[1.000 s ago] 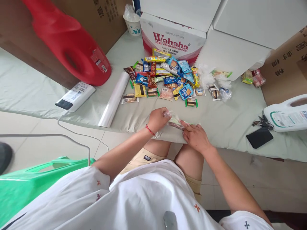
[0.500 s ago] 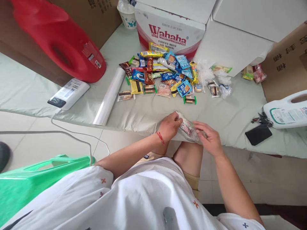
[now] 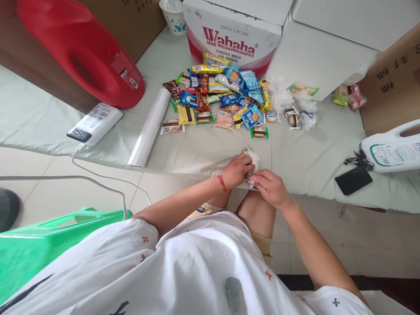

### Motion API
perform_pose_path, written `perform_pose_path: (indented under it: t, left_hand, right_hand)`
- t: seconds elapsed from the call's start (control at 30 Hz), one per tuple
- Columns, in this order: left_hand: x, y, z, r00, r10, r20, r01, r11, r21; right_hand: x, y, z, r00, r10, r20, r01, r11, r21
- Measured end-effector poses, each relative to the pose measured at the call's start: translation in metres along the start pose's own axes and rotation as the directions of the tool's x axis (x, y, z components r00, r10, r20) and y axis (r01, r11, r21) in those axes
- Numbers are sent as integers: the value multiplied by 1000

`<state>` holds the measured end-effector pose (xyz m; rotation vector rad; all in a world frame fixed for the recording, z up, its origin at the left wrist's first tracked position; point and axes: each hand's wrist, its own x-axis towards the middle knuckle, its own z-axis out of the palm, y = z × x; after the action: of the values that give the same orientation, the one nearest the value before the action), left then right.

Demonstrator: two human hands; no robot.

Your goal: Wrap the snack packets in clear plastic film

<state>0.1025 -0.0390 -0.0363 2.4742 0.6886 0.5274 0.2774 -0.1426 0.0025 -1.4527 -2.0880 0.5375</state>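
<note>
A crumpled clear plastic bag (image 3: pixel 252 156) lies at the front edge of the covered surface, between my hands. Closed around its left side is my left hand (image 3: pixel 239 171), which hides much of it. My right hand (image 3: pixel 269 187) pinches the bag's near end with the fingertips. What the bag contains is mostly covered by my fingers. Beyond the hands spreads a pile of wrapped snacks (image 3: pixel 229 99), with a blue cracker packet (image 3: pixel 252 116) near its front. To the pile's right sit more small clear bags (image 3: pixel 307 120) with snacks inside.
A clear plastic roll (image 3: pixel 149 129), a white power bank (image 3: pixel 96 124) and a red jug (image 3: pixel 85 57) are on the left. Behind the snacks stands a Wahaha carton (image 3: pixel 229 41). At right are a black wallet (image 3: pixel 353 180), keys and a white jug (image 3: pixel 393 148).
My right hand has moved left and closed on the bag's near end. The bag is now more gathered, and its pink and green contents are less visible.
</note>
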Motion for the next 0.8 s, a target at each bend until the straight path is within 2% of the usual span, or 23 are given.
perform_pose_path:
  t: [0.07, 0.13, 0.17, 0.23, 0.3, 0.33, 0.4, 0.47, 0.53, 0.57, 0.63, 0.7, 0.77, 0.8]
  left_hand:
    - [0, -3, -5, 1000, 17, 9, -17, 997, -69]
    - [-1, -7, -10, 1000, 24, 4, -23, 987, -156]
    - [-2, -8, -12, 1000, 28, 1, -28, 979, -200]
    - [-4, -9, -13, 1000, 23, -4, -23, 965, -263]
    - [-5, -7, -11, 1000, -30, -2, 28, 958, -285]
    - [-4, -5, -9, 997, -73, 0, 70, 956, -285]
    - [0, -1, -6, 987, -161, 4, 156, 949, -274]
    - [6, 2, -6, 973, -230, 9, 224, 939, -259]
    - [11, 4, -8, 964, -265, 24, 262, 932, -252]
    - [13, 4, -9, 961, -273, 33, 272, 929, -251]
    - [15, 5, -11, 961, -273, 45, 276, 928, -251]
    - [16, 5, -11, 964, -262, 47, 265, 933, -243]
    - [15, 4, -10, 966, -257, 40, 259, 938, -231]
    - [14, 4, -9, 965, -259, 33, 259, 939, -226]
  right_hand:
    - [17, -1, 1, 997, 77, 3, -76, 990, 119]
    - [29, 3, 6, 978, 207, -28, -196, 956, 220]
    - [33, 6, 10, 955, 288, -68, -262, 930, 258]
    - [36, 14, 20, 878, 450, -166, -379, 863, 333]
    - [34, 20, 30, 797, 557, -234, -435, 798, 417]
    - [32, 22, 34, 771, 586, -250, -442, 775, 452]
    - [28, 23, 37, 755, 608, -245, -434, 743, 509]
    - [23, 20, 34, 765, 606, -220, -416, 725, 549]
    - [16, 14, 25, 777, 573, -261, -388, 763, 517]
    - [12, 11, 20, 792, 526, -310, -366, 815, 449]
    - [3, 4, 11, 865, 349, -360, -289, 934, 211]
    - [-5, 0, 6, 957, 150, -249, -163, 986, -29]
    - [-9, -1, 7, 992, 42, -118, -60, 986, -154]
    - [-9, 0, 9, 995, 24, -99, -42, 983, -180]
